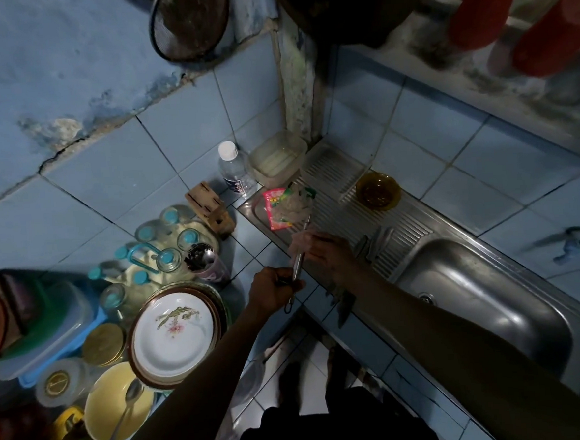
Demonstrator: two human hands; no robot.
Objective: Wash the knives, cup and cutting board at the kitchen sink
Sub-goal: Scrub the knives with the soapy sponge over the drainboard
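The left hand is gripping the handle of a thin metal knife, fingers curled round it, the blade slanting up and away from the fist. The right hand is meeting that blade just beyond the left fingers; its fingers are blurred, loosely curled about the metal, and whether they are pinching it or only brushing it I cannot tell.

Just past the right fingertips a red and green packet is lying on the ribbed drainboard. To the right of the right hand, more knives are lying on the ribs, close beside the wrist. Farther off that way a brown bowl is sitting on the drainboard. The sink is lying under and beyond the right forearm. Another dark blade is hanging over the counter edge, just below the right wrist.

To the left of the left fist a cup holding cutlery is standing among jars, with a flowered plate nearer the arm. A knife block is standing beyond the cup, a bottle behind it.
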